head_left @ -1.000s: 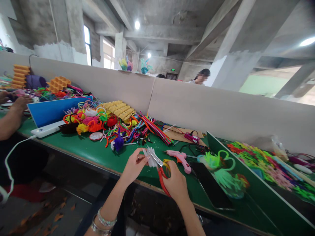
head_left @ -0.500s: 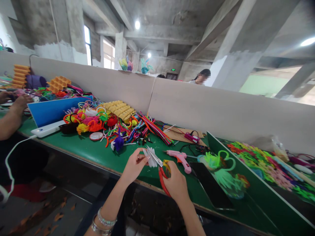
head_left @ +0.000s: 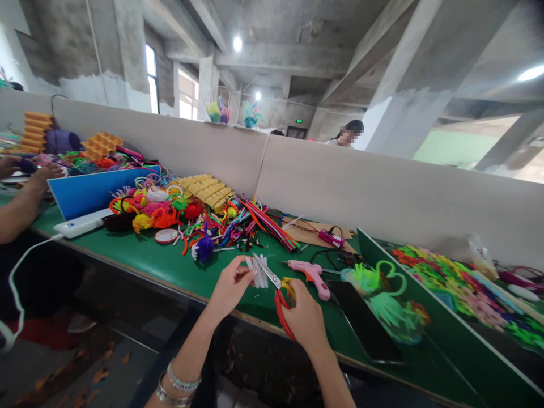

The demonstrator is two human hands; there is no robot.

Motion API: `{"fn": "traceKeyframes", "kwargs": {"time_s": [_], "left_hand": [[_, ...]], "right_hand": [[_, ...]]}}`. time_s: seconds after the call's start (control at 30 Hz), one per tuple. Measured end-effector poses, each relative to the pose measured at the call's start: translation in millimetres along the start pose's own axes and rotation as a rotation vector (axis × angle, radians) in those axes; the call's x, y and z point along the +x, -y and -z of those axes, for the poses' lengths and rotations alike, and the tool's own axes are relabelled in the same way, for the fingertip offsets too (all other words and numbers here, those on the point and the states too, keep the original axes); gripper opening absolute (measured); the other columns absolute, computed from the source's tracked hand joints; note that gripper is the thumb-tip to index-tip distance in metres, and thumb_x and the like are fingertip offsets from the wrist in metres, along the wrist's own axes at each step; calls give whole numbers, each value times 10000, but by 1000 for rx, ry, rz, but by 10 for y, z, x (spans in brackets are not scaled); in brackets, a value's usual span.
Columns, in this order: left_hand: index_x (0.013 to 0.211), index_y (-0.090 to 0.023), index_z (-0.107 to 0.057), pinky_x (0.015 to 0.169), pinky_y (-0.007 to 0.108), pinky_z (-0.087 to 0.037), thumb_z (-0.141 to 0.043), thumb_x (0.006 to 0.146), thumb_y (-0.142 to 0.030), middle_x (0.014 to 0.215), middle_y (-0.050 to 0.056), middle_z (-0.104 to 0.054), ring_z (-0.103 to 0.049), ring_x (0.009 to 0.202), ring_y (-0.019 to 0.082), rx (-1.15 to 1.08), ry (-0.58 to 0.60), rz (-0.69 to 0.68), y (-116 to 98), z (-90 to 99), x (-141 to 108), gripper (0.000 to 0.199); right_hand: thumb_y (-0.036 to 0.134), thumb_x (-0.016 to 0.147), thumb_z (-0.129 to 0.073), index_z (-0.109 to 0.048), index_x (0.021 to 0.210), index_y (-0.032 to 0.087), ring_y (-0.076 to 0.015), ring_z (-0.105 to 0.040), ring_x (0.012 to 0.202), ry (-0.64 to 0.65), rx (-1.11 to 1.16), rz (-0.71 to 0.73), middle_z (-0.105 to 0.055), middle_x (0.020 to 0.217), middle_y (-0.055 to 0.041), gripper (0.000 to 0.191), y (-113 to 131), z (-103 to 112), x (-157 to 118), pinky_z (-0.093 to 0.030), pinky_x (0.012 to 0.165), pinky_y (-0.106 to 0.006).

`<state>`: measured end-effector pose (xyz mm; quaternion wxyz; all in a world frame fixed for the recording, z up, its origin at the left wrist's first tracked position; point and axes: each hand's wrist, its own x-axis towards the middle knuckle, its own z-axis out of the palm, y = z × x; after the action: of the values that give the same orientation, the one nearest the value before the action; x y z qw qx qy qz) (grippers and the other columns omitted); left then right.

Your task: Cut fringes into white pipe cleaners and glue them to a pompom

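My left hand [head_left: 232,286] pinches a small bundle of white pipe-cleaner-like strips [head_left: 258,273] between thumb and fingertips, just above the table's front edge. In my right hand [head_left: 305,310] is a pair of scissors [head_left: 278,286] with red and yellow handles; my fingers are wrapped round them. The metal blades point up and left across the white strips, slightly parted. A pink hot glue gun [head_left: 309,273] lies just right of the scissors, and a black phone [head_left: 365,323] rests beyond it.
Colourful pipe cleaners [head_left: 267,224] and finished fuzzy pieces [head_left: 164,209] are heaped at the back left beside a blue board [head_left: 100,190]. Green fuzzy pieces [head_left: 385,289] lie right, before a green divider [head_left: 442,317]. A co-worker's arm [head_left: 25,198] shows at far left.
The white strips have turned slightly in my left fingers and look more spread apart. The scissor blades have stayed nearly in place across them.
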<state>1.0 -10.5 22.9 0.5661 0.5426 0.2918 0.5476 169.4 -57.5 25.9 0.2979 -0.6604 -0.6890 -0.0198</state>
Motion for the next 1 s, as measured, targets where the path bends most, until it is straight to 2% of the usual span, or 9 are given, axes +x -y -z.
{"fn": "traceKeyframes", "kwargs": {"time_s": [0.33,0.57,0.67,0.77,0.9,1.0], "left_hand": [[953,-171,-478,698,306,-507,-561,736,-292,730,19,-657,-643,723,182,21,12,2,-4,13,-4,262],[932,-159,-490,636,270,-497,-593,702,-320,700,18,-654,-635,651,166,59,-35,-2,7,59,25,299],[948,-153,-495,626,260,-490,-591,699,-325,718,21,-649,-625,647,156,111,-81,-10,22,109,41,318],[958,-149,-496,600,245,-483,-578,706,-330,702,15,-629,-610,640,147,172,-116,-9,32,162,52,321],[1063,-181,-438,464,206,-455,-559,715,-347,710,1,-596,-578,593,133,211,-153,15,41,215,64,404],[1126,-213,-385,398,172,-417,-559,716,-342,689,-19,-570,-558,557,117,213,-162,4,46,233,71,465]], "right_hand": [[342,742,-446,-455,818,223,-179,-582,741,0,-20,-32,-591,818,-10,142,-48,-22,12,-376,547,-244],[415,731,-448,-474,828,223,-168,-564,671,-119,-85,-102,-588,791,-13,217,-106,8,35,-359,499,-246],[409,726,-458,-484,879,219,-179,-553,746,-190,-173,-78,-576,853,-29,245,-154,41,60,-375,528,-252],[359,707,-496,-489,895,183,-210,-519,831,-296,-344,17,-557,879,-65,257,-226,57,85,-390,632,-288],[260,746,-467,-522,928,154,-219,-491,765,-415,-661,100,-552,889,-102,218,-297,77,86,-350,670,-337],[197,742,-457,-537,948,168,-221,-479,765,-426,-724,129,-555,908,-101,222,-327,93,65,-338,674,-347]]}}
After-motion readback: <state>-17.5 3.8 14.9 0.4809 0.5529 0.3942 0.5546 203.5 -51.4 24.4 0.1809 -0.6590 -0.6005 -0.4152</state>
